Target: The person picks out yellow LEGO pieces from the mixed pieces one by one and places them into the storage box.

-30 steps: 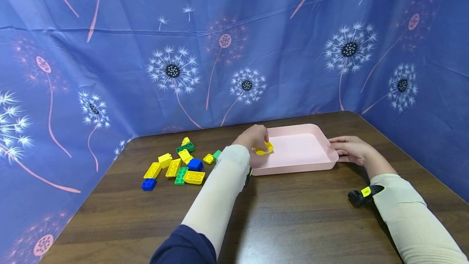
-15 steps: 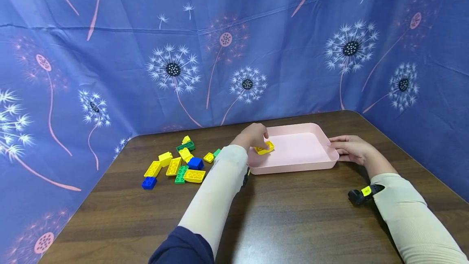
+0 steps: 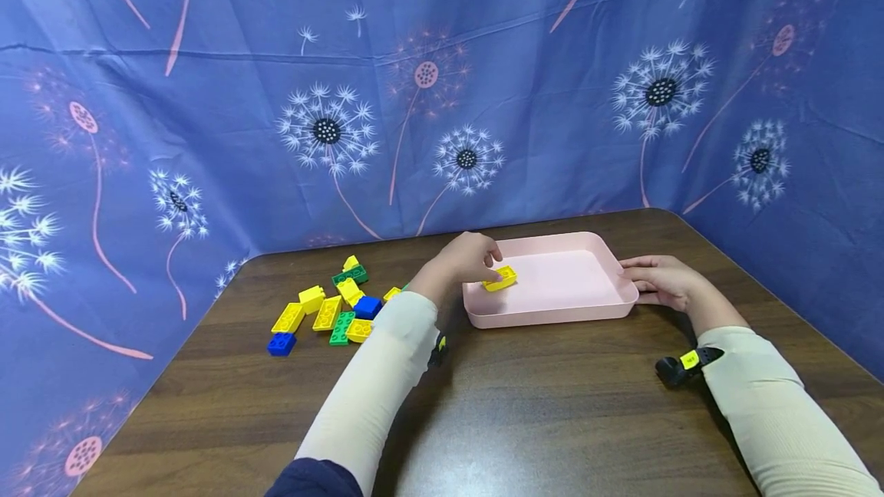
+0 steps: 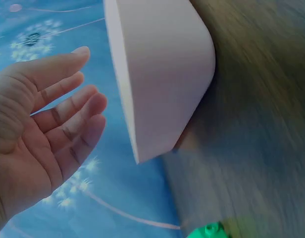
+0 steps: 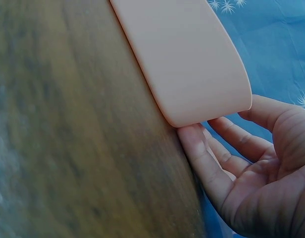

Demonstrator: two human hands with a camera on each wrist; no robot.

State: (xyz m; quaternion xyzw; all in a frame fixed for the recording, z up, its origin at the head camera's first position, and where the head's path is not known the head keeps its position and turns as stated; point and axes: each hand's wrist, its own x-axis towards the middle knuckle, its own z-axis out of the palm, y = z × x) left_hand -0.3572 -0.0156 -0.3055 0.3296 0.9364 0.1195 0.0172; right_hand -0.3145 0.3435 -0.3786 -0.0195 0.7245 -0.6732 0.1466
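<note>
One yellow brick (image 3: 502,278) lies inside the pink tray (image 3: 552,316), near its left end. Above the tray's left edge hovers the left hand (image 3: 464,261), fingers loosely bent and apart. The left wrist view shows that hand (image 4: 53,119) holding nothing, beside the tray's outer wall (image 4: 165,74). At the tray's right end, the right hand (image 3: 663,282) touches the wall with its fingers. In the right wrist view the right hand (image 5: 261,173) has its fingertips against the tray's corner (image 5: 207,99), fingers mostly extended.
Several yellow, green and blue bricks lie loose at the left of the wooden table (image 3: 539,405), among them a blue brick (image 3: 281,344) and a green brick (image 3: 341,328). A patterned blue cloth (image 3: 539,83) hangs behind the table.
The left hand has let go of the yellow brick and moved up and left from it, leaving it in the tray. The right hand has stayed at the tray's right end.
</note>
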